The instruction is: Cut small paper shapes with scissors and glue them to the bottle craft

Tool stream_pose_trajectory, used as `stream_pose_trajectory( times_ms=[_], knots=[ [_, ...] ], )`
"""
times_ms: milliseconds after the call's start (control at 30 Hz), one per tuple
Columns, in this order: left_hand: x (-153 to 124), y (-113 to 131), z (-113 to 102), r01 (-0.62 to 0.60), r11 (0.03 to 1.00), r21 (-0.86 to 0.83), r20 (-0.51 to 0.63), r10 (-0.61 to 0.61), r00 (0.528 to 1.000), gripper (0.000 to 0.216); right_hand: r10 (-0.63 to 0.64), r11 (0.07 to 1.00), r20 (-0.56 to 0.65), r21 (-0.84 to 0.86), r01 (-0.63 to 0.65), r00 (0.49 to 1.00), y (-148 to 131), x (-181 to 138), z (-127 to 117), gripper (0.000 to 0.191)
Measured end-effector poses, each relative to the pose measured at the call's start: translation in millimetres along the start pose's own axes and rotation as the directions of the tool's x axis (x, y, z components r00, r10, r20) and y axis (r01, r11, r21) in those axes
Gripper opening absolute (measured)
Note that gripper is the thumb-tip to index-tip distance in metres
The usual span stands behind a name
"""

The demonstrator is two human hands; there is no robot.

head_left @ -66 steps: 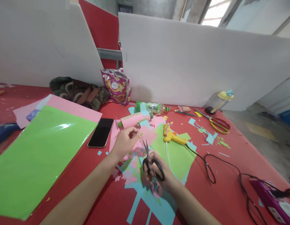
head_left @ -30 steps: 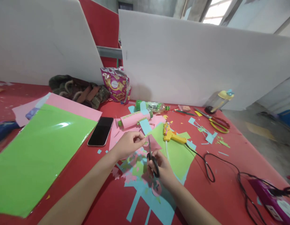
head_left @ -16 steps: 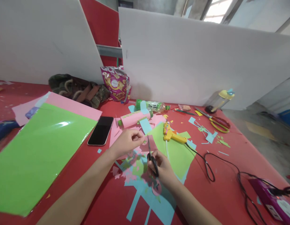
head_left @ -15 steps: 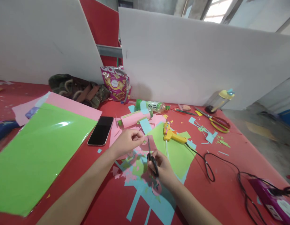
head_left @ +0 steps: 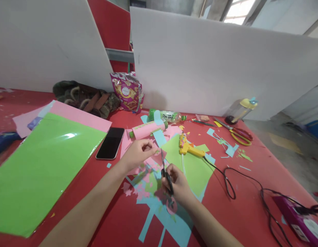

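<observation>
My left hand [head_left: 141, 152] is pinched on a small piece of pink paper [head_left: 161, 157], held above the scraps in the middle of the table. In my right hand [head_left: 175, 181] is a pair of black-handled scissors [head_left: 167, 178], its blades pointing away from me beside the pink paper. Whether the blades touch the paper is hard to tell. Below both hands lie pink star-shaped cutouts [head_left: 128, 191], green bits and a cut-up blue sheet [head_left: 171, 223]. A round pink cutout [head_left: 171, 206] sits just under my right hand.
A yellow glue gun [head_left: 191, 150] lies on green paper, its cord running to a purple power strip [head_left: 297, 219]. Left are a phone [head_left: 110, 144] and a large green sheet [head_left: 43, 171]. Behind are a pink paper roll [head_left: 145, 130], green bottle [head_left: 169, 116] and large scissors [head_left: 236, 132].
My left hand has shifted slightly left and up with the pink paper, which has turned a little. My right hand and the scissors stay almost in place.
</observation>
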State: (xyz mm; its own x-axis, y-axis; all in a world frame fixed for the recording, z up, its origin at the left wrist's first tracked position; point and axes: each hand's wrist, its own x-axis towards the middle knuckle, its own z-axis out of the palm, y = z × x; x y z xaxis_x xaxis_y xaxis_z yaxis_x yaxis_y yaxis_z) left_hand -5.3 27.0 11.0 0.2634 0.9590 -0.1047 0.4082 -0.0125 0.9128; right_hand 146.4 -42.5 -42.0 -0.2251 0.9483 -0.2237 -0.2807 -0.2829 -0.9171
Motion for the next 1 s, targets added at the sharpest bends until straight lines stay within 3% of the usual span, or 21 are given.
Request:
stream_pose_trajectory(
  times_ms=[633, 867, 1000],
  knots=[
    [-2.0, 3.9, 0.4, 0.015, 0.998, -0.053, -0.032, -0.017, 0.999, 0.022, 0.021, 1.000, -0.013, -0.022, -0.022, 1.000, 1.3, -1.6, 0.6, 0.035],
    [-2.0, 3.8, 1.5, 0.000, 0.998, -0.066, -0.027, -0.002, 1.000, 0.019, -0.064, 0.995, 0.080, 0.075, 0.058, 0.995, 2.3, -2.8, 0.9, 0.044],
    [-2.9, 3.9, 7.5, -0.016, 0.996, -0.085, 0.050, 0.020, 0.999, 0.018, -0.131, 0.987, -0.032, 0.086, 0.134, 0.991, 0.4, -0.9, 1.4, 0.040]
  ],
)
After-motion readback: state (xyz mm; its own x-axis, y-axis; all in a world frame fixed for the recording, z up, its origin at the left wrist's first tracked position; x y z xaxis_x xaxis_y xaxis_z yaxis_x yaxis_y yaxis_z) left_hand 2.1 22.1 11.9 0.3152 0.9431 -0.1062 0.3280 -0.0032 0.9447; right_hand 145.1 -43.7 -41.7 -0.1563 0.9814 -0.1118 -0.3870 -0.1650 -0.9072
